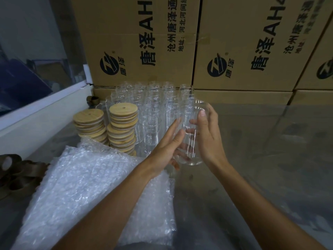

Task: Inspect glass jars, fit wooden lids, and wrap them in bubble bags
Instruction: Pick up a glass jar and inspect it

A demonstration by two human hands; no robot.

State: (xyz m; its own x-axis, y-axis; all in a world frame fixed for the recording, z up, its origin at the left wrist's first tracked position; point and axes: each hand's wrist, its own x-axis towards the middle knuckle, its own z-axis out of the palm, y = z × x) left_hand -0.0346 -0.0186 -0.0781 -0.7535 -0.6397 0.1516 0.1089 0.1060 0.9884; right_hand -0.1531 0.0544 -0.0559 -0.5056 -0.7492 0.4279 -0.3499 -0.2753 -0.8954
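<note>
One glass jar [193, 134] is held up above the counter [252, 159], tilted with its mouth away from the camera. It is gripped by the right hand [207, 139], whose thumb is laid along the side near the rim while the fingers are curled round the far side, seen through the glass. The left hand [165, 150] is set against the jar's other side with fingers nearly straight; its grip is loose and flat rather than closed.

Just behind the held jar, a crowd of empty jars [153, 109] is stood upright in rows; the exact count cannot be told through the clear glass. Two stacks of wooden lids [115, 127] are placed to their left, touching one another, each many lids high. One pile of bubble bags [86, 181] is spread under the left forearm. Several brown tape rolls [19, 174] are seen at the left edge. Three printed cardboard boxes [144, 42] are stacked along the back, with more beneath them.
</note>
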